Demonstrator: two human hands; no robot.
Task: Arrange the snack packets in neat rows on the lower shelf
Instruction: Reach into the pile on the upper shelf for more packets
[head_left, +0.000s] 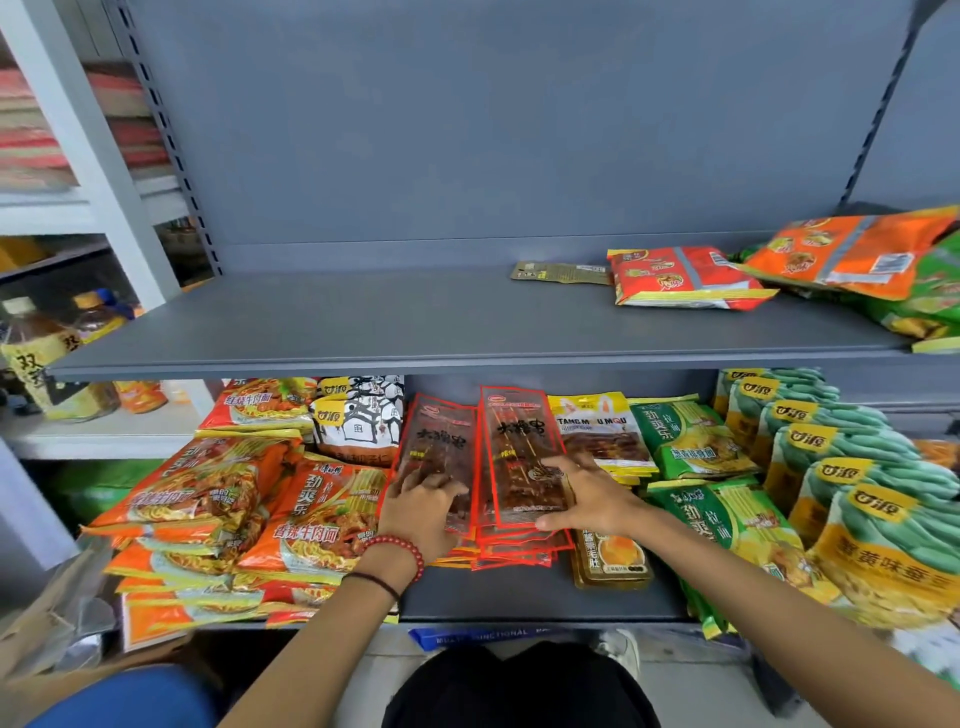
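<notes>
Both hands are working on 2 stacks of red-edged snack packets lying side by side at the middle of the lower shelf (519, 597). The left hand (423, 512) is resting with spread fingers on the left stack (441, 441), probably pinning it so it is not sliding. The right hand (582, 496) is laying straight fingers across the right stack (519, 441), thumb against its near edge, likely squaring the packets into a tidy pile. Orange noodle packets (218, 493) are crowding the left side and green packets (691, 441) the right (both look loosely heaped), so the rows are seeming only partly done. A few more packets are lying on the upper shelf (311, 322).
</notes>
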